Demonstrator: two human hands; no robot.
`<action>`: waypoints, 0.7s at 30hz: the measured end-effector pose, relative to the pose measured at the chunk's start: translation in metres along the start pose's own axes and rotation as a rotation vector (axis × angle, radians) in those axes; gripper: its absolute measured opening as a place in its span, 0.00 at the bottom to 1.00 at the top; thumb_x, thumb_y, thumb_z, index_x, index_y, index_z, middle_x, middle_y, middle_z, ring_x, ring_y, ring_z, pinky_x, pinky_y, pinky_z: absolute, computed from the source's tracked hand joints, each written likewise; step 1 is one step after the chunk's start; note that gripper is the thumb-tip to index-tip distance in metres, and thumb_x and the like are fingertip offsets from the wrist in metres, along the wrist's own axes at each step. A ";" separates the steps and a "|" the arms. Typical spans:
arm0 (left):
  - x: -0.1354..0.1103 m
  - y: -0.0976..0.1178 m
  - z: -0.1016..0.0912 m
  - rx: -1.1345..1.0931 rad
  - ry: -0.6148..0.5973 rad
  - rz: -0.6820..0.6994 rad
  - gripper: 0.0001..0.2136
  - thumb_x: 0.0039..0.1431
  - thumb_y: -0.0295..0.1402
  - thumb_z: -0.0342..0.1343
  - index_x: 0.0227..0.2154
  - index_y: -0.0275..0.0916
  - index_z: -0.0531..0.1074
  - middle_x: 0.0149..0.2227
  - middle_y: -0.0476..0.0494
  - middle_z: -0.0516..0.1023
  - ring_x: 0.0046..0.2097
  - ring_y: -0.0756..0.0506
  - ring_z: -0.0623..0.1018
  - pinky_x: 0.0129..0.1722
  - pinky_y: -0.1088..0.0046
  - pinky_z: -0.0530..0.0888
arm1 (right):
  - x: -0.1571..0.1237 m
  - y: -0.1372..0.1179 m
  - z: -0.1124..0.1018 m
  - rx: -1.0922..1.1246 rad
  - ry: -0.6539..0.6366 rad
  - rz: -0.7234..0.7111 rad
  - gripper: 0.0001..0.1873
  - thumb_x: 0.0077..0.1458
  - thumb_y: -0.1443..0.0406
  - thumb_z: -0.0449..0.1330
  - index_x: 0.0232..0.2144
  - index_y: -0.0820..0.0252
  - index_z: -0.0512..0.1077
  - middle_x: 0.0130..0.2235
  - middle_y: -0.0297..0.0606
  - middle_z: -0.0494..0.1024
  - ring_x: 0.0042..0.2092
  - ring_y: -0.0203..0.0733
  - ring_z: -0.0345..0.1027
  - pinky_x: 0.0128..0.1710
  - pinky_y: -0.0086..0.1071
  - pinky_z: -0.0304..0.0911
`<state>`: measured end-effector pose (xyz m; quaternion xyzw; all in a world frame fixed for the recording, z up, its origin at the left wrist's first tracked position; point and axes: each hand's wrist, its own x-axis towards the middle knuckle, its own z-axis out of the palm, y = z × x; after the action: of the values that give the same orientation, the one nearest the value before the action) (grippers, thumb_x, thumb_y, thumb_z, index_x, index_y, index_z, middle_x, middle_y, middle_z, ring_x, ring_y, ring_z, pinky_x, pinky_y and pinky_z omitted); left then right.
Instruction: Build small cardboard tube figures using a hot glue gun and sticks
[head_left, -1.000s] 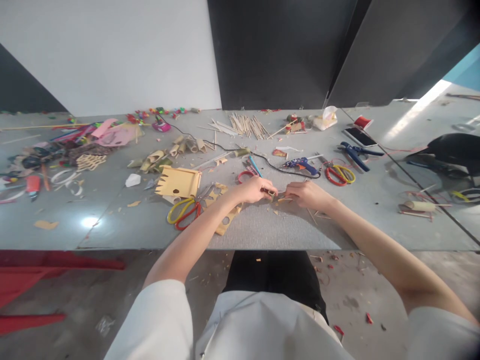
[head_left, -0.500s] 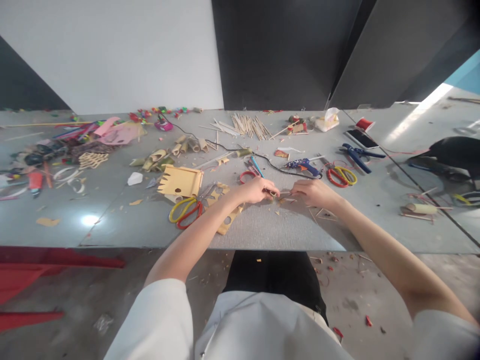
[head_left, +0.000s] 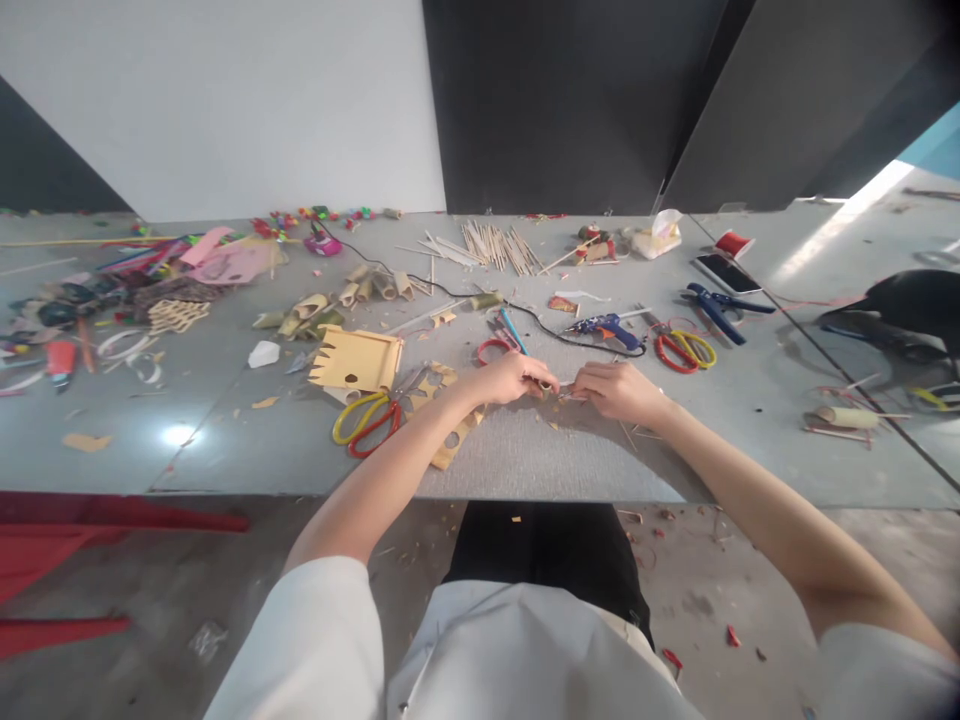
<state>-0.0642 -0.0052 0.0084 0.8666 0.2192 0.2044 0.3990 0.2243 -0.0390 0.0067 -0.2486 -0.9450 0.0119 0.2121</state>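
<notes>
My left hand [head_left: 517, 379] is closed, its fingers pinching a short bamboo tube [head_left: 546, 386] whose cut end shows. Just to the right, my right hand [head_left: 616, 391] pinches a thin pale piece [head_left: 567, 391], mostly hidden by the fingers, close against the tube. Beyond the left hand lie a blue pen-like stick [head_left: 514, 331] and a red ring-shaped handle [head_left: 493, 351]. A blue hot glue gun [head_left: 611, 330] rests behind my right hand, and scissors with red and yellow handles [head_left: 686, 351] lie to its right.
Other scissors [head_left: 367, 420] lie left of my forearm, by a notched yellow board [head_left: 355, 360] and a cut-out sheet [head_left: 450, 448]. Bamboo pieces [head_left: 306, 314], thin sticks [head_left: 501, 247] and a black cord [head_left: 442, 292] are farther back. Blue pliers [head_left: 718, 310] and a phone [head_left: 727, 272] lie right.
My right hand has moved slightly left, bringing its fingertips nearer to the bamboo tube. My left hand stays in place with the tube. The view has shifted slightly.
</notes>
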 end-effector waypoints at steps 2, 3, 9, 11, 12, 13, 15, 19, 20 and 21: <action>0.001 0.000 0.000 -0.005 0.002 0.005 0.20 0.61 0.16 0.52 0.47 0.39 0.85 0.43 0.41 0.84 0.41 0.49 0.80 0.44 0.72 0.74 | 0.002 0.000 0.003 -0.008 -0.002 -0.022 0.13 0.70 0.71 0.53 0.39 0.57 0.77 0.35 0.39 0.80 0.38 0.43 0.73 0.38 0.35 0.60; 0.001 0.000 0.000 -0.006 0.003 0.007 0.20 0.61 0.16 0.52 0.46 0.38 0.85 0.43 0.41 0.84 0.41 0.49 0.80 0.44 0.72 0.74 | 0.003 0.000 0.004 -0.013 -0.005 -0.033 0.13 0.71 0.70 0.53 0.39 0.57 0.77 0.35 0.39 0.80 0.38 0.44 0.72 0.38 0.35 0.60; 0.003 0.003 0.001 -0.009 0.008 0.007 0.17 0.61 0.18 0.54 0.43 0.37 0.85 0.42 0.41 0.83 0.41 0.48 0.79 0.43 0.72 0.73 | 0.007 0.005 0.004 0.002 -0.061 -0.051 0.13 0.74 0.67 0.53 0.41 0.57 0.77 0.35 0.40 0.79 0.39 0.44 0.71 0.39 0.35 0.59; 0.003 0.004 0.001 0.002 0.004 0.011 0.16 0.61 0.18 0.54 0.43 0.37 0.85 0.42 0.40 0.83 0.42 0.47 0.79 0.43 0.71 0.72 | 0.007 0.007 0.001 0.013 -0.085 -0.034 0.12 0.74 0.66 0.53 0.41 0.57 0.77 0.35 0.40 0.78 0.39 0.44 0.72 0.39 0.34 0.58; 0.003 0.004 0.001 0.008 -0.001 0.013 0.16 0.61 0.18 0.55 0.43 0.37 0.85 0.42 0.40 0.83 0.42 0.47 0.79 0.43 0.71 0.72 | 0.007 0.008 0.000 0.014 -0.093 -0.029 0.12 0.74 0.66 0.53 0.41 0.57 0.77 0.36 0.40 0.78 0.40 0.44 0.72 0.39 0.34 0.58; 0.003 0.004 0.001 0.011 -0.004 0.014 0.16 0.61 0.19 0.55 0.43 0.37 0.85 0.42 0.40 0.83 0.42 0.47 0.79 0.43 0.71 0.72 | 0.006 0.009 -0.001 0.011 -0.096 -0.025 0.12 0.74 0.67 0.54 0.41 0.57 0.77 0.36 0.40 0.78 0.40 0.43 0.72 0.39 0.34 0.58; 0.003 0.004 0.001 0.006 -0.003 0.009 0.16 0.61 0.19 0.55 0.43 0.37 0.85 0.42 0.40 0.83 0.42 0.47 0.79 0.43 0.71 0.73 | 0.004 0.012 -0.004 -0.007 -0.088 -0.010 0.11 0.73 0.68 0.54 0.39 0.58 0.77 0.35 0.39 0.78 0.39 0.43 0.72 0.39 0.34 0.57; 0.003 0.003 0.001 -0.029 0.008 -0.002 0.17 0.61 0.18 0.53 0.43 0.38 0.85 0.43 0.41 0.83 0.41 0.48 0.80 0.43 0.72 0.73 | -0.005 0.020 -0.009 -0.012 -0.050 0.039 0.11 0.68 0.72 0.55 0.37 0.58 0.77 0.35 0.39 0.79 0.38 0.43 0.73 0.39 0.35 0.58; 0.003 0.002 0.002 -0.036 0.007 -0.003 0.18 0.61 0.17 0.53 0.43 0.38 0.85 0.43 0.41 0.83 0.41 0.49 0.80 0.43 0.72 0.74 | -0.007 0.021 -0.009 -0.001 -0.043 0.047 0.12 0.67 0.73 0.55 0.37 0.58 0.77 0.36 0.39 0.80 0.38 0.43 0.73 0.39 0.35 0.59; 0.002 0.001 0.002 -0.036 0.009 -0.004 0.18 0.60 0.17 0.53 0.43 0.38 0.85 0.43 0.41 0.83 0.41 0.49 0.80 0.43 0.72 0.74 | -0.009 0.022 -0.009 0.011 -0.035 0.053 0.12 0.66 0.74 0.55 0.37 0.58 0.78 0.36 0.40 0.81 0.39 0.43 0.74 0.39 0.35 0.60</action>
<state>-0.0609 -0.0057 0.0087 0.8579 0.2190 0.2113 0.4141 0.2459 -0.0246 0.0086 -0.2721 -0.9416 0.0272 0.1964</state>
